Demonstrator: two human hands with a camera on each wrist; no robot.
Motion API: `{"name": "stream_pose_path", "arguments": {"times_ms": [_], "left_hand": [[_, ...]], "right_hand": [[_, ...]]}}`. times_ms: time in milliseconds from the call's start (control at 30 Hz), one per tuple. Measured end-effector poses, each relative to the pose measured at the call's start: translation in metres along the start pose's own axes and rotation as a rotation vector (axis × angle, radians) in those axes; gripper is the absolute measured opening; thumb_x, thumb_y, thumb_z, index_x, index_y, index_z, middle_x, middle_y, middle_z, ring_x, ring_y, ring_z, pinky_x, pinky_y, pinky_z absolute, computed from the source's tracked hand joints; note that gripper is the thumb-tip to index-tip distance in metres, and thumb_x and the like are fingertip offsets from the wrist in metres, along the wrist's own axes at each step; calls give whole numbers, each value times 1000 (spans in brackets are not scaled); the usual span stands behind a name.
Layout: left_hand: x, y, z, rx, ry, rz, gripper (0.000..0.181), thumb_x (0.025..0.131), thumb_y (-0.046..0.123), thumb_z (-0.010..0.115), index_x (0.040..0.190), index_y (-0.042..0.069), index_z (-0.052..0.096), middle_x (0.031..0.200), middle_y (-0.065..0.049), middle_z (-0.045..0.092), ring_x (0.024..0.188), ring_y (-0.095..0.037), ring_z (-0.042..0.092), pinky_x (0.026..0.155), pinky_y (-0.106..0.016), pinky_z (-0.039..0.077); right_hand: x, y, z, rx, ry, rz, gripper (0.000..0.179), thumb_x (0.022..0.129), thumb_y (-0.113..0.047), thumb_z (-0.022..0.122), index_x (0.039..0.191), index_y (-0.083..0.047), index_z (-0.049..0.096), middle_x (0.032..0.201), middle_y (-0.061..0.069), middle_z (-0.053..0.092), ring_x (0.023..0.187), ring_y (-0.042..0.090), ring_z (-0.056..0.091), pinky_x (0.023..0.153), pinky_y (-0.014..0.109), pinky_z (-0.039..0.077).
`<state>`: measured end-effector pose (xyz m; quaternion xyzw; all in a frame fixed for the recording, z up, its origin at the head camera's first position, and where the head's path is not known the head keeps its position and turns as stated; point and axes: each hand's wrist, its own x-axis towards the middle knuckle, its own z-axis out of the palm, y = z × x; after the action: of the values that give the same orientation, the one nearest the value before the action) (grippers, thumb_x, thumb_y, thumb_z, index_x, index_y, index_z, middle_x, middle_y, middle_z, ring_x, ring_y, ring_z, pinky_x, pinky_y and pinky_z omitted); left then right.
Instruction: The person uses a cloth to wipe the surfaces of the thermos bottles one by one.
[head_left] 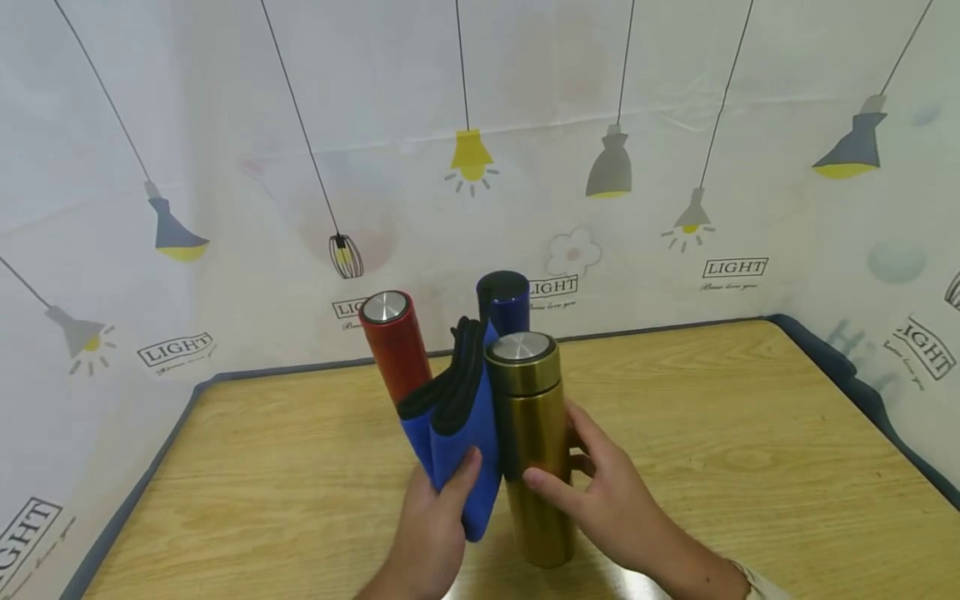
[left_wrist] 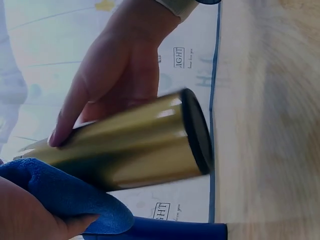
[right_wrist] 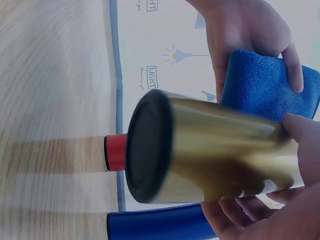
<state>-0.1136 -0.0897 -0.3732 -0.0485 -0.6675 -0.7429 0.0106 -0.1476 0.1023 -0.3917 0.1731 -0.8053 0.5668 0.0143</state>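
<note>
My right hand [head_left: 626,504] grips a gold vacuum flask [head_left: 536,442] with a silver disc on its lid, thumb on the near side and fingers behind. In the right wrist view the flask's dark base [right_wrist: 149,147] shows, held clear of the wooden table. A folded blue cloth [head_left: 461,467] with dark edging is held in my left hand [head_left: 435,525], thumb over its front. The cloth lies against the left side of the gold flask, its folded top reaching up near the lid.
A red flask [head_left: 395,350] stands behind the cloth on the left, and a dark blue flask [head_left: 512,304] stands behind the gold one. The wooden table [head_left: 262,483] ends at a white curtain [head_left: 405,200] printed with lamps.
</note>
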Motion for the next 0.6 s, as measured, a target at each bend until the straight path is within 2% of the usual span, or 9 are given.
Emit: {"name": "stream_pose_path", "arguments": {"times_ms": [300,467,600], "left_hand": [[-1,-6,0,-59,-7,62,43,103,9,47,142,-8,41,128,-9,59,115,-7,57,100,-25,46],[-4,-11,5,-29,-5,50,44,103,10,46,143,-9,41,135,-20,57,118,-4,56,101,-22,45],[-5,-13,7,24,-16,28,46,104,14,46,144,-7,40,140,-23,55,126,-16,53,104,-25,44]], "right_hand": [[-1,-1,-1,-38,11,-23,73,86,-35,78,148,-30,40,123,-6,65,111,13,63,91,33,55],[-1,-3,-6,-56,41,-44,72,86,-33,79,147,-29,43,131,-5,60,112,15,61,91,33,55],[0,-3,-7,-58,61,-53,72,85,-31,80,147,-27,44,134,-5,57,112,15,61,90,33,55]]}}
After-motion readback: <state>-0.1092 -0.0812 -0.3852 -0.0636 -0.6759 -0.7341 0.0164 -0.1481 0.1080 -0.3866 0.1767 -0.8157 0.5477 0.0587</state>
